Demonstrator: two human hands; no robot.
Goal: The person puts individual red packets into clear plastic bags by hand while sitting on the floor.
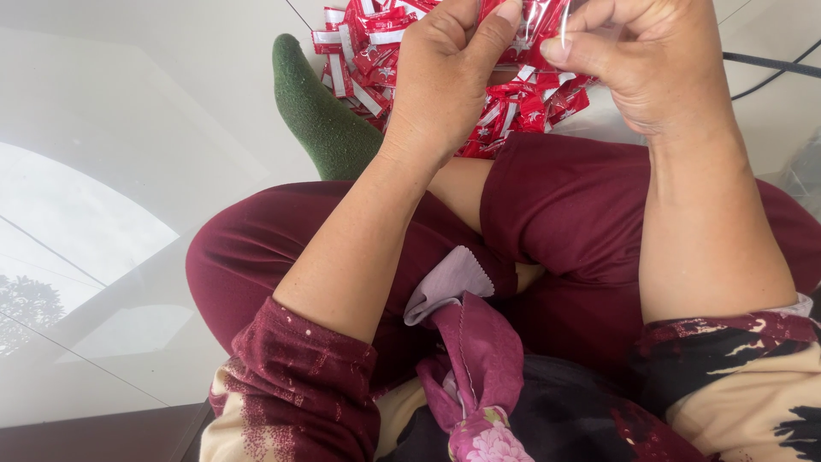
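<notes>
Both hands up: left hand (445, 77) and right hand (637, 64) pinch a clear bag (547, 26) above the far red sachets (513, 111); widening its mouth looks next.

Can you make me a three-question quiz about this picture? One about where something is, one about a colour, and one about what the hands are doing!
1. Where is the pile of red sachets?
A. On the floor in front of the crossed legs
B. On a shelf
C. Inside a drawer

2. What colour is the sock?
A. Yellow
B. Green
C. White

3. What are the left hand and the right hand doing?
A. Resting flat on the knees
B. Both pinching a clear plastic bag
C. Holding a cup

Answers:
1. A, the sachets lie heaped on the pale floor just past the dark red trousers.
2. B, the sock beside the pile is dark green.
3. B, fingers of both hands close on the clear bag, which has red sachets inside.
</notes>
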